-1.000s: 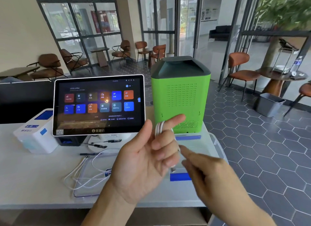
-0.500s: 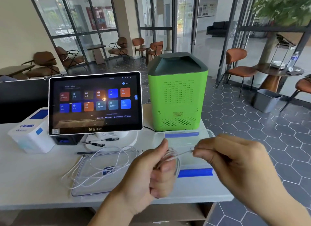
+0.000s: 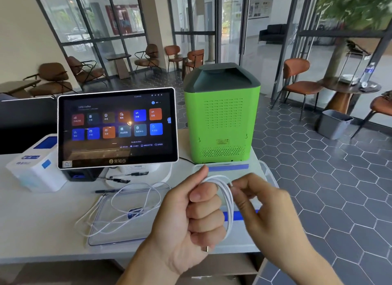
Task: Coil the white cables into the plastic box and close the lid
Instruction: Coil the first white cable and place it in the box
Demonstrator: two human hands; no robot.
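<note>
Across the tabletop (image 3: 31, 216), left hand (image 3: 191, 219) clenched the coiled cable (image 3: 228, 202); right hand (image 3: 261, 202) pinched its end, box (image 3: 269, 174) just beyond.

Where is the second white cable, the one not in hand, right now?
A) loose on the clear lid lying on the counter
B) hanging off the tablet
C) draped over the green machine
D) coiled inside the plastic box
A: the loose white cable sprawls over the clear lid lying flat on the counter, left of the left hand, which grips the coiled cable.
</note>
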